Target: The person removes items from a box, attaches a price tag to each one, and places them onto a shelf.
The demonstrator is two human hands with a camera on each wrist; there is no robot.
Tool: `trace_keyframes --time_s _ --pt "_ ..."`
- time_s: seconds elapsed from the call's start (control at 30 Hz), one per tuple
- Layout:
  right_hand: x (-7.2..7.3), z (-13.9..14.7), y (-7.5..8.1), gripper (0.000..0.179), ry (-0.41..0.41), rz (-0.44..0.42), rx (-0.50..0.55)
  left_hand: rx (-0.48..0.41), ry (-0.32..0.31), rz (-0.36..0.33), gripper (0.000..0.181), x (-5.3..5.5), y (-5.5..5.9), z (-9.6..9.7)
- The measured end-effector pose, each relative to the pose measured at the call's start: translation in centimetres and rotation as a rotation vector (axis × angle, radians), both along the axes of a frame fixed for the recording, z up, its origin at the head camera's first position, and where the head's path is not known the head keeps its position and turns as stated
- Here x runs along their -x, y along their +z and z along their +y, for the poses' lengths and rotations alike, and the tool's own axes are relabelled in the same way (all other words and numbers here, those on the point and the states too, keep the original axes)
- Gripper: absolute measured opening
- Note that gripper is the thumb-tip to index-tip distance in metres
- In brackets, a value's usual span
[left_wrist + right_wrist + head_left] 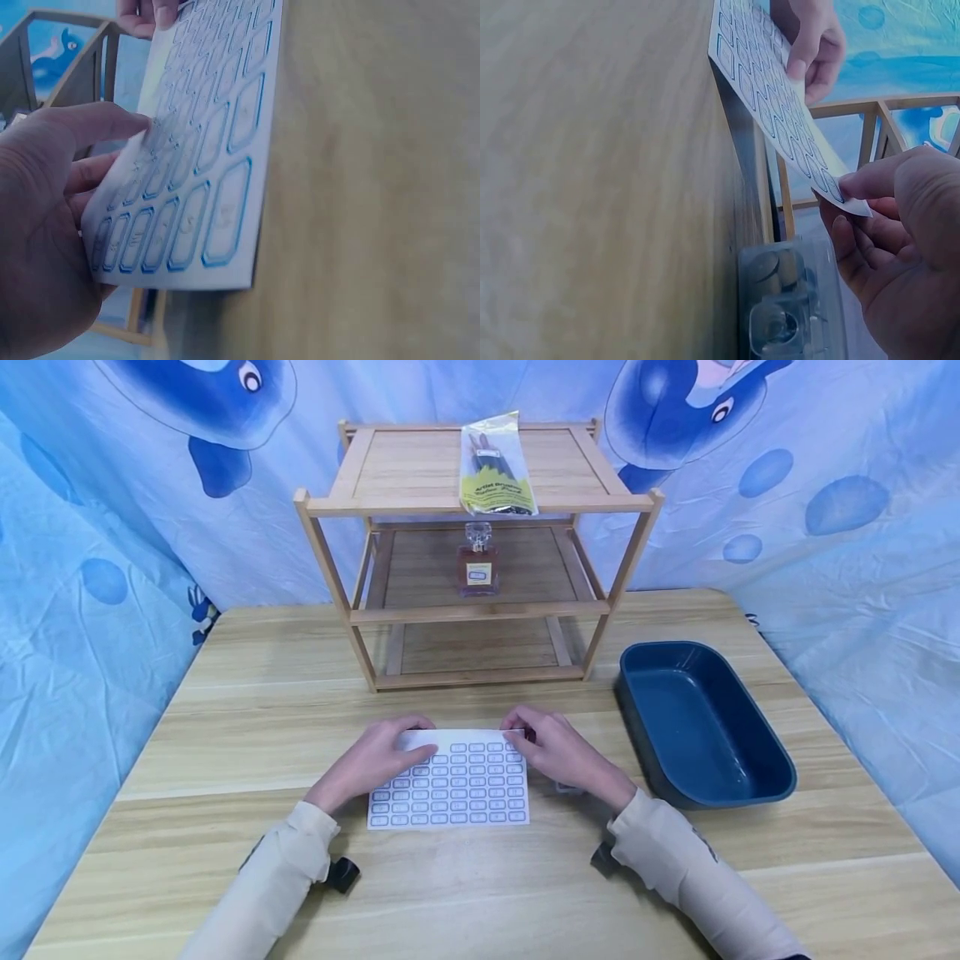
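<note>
A white sheet of blue-bordered label stickers [450,789] is held up over the wooden table, its printed side toward me. Rows of labels cover most of it; bare backing shows along part of the upper left. My left hand [382,756] grips the upper left edge, thumb [112,124] on the front and fingers behind. At the upper right corner my right hand [558,747] pinches the sheet between thumb and fingers, as the right wrist view shows. Partly hidden under the right forearm is a clear plastic box [832,300] with small roundish items inside.
A three-tier wooden rack [480,614] stands at the back. Its top holds a packet of artist brushes [497,468]; the middle shelf holds a perfume bottle [477,564] with a blue-bordered label. A dark blue basin [693,718] sits on the right of the table [247,727].
</note>
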State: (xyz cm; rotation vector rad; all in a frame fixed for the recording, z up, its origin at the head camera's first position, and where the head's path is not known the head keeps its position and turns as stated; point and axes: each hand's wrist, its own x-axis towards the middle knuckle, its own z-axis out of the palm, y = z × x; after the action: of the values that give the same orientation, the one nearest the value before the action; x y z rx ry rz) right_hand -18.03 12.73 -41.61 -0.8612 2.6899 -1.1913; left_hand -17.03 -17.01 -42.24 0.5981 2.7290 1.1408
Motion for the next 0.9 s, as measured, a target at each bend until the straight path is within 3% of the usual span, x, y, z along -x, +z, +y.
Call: trace_keyframes --time_s 0.17,0.33,0.63,0.9 --pt "0.0 0.1 -0.1 0.007 0.0 0.026 0.013 0.108 -0.013 0.118 0.03 0.4 0.1 0.7" --pt "0.1 0.2 -0.1 0.008 -0.008 0.019 0.001 0.145 -0.037 0.144 0.033 0.5 0.2 1.1" --pt "0.2 0.4 -0.2 0.009 -0.018 0.02 0.016 -0.042 -0.081 -0.032 0.028 0.5 0.7 2.1" --pt "0.3 0.4 -0.3 0.01 -0.009 0.031 0.022 -0.068 -0.091 -0.082 0.012 0.5 1.0 2.2"
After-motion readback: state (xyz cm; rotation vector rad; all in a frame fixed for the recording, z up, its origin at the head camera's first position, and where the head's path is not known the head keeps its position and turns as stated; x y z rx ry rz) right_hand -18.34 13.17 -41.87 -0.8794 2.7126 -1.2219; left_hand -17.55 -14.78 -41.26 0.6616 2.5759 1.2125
